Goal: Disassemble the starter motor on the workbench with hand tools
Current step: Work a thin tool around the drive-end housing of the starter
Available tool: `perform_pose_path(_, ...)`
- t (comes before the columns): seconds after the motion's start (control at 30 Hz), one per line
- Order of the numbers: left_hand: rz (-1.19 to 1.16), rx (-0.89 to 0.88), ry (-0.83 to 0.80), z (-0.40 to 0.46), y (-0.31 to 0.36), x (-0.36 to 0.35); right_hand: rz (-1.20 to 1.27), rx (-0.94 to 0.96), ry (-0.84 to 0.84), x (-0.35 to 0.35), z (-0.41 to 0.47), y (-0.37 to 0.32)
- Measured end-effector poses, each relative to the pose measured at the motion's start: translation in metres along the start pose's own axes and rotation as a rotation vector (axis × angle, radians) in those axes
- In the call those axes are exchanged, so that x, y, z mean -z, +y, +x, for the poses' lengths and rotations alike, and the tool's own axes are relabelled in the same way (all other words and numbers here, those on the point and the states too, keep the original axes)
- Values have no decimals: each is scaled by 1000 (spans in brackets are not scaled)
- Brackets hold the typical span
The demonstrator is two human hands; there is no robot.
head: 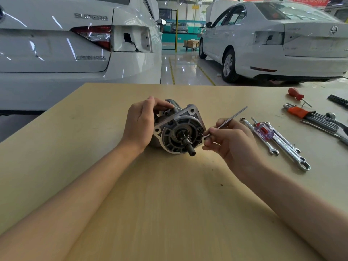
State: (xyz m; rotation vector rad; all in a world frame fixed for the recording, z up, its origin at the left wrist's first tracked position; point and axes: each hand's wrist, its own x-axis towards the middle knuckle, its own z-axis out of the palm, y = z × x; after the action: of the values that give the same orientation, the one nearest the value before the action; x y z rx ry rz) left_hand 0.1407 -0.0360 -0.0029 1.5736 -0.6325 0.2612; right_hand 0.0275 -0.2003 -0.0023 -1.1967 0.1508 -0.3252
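Worktop (169, 204) of pale wood fills the near view, with both forearms reaching across it toward the centre. There the starter motor (178, 129) lies on its side, long axis running from about 11 o'clock at the far end to 5 o'clock at the near end, so the mounting flange and the stubby pinion shaft (190, 147) point back toward the person. That facing looks deliberate: it exposes the flange screws to the tool. The left hand (139, 125) sits at 9 o'clock of the motor, fingers curled over the top of the housing and thumb on the upper edge, gripping it, seemingly to stop the round body from rolling or twisting under torque. The right hand (229, 142), at 3 o'clock, pinches a slim L-shaped hex key (226, 122) between thumb and fingertips; the short bent end is at the flange's right edge, probably seated in a screw head, though the contact itself is too small to confirm, and the long arm slants up toward 1 o'clock, giving leverage. Farther right, combination spanners (282, 144) and a clear-handled screwdriver (263, 131) lie side by side, apparently within easy reach for later fasteners. Beyond them, at 2 o'clock, are an orange-holdered hex key set (308, 115) and a red-handled screwdriver (296, 94). Past the far edge stand two white cars (56, 44) on a glossy workshop floor.
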Motion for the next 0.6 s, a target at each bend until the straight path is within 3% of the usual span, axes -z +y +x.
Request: perform_pose_path(0.6, -4, 0, 2, 1, -1, 0, 91, -14, -18, 0, 0, -4)
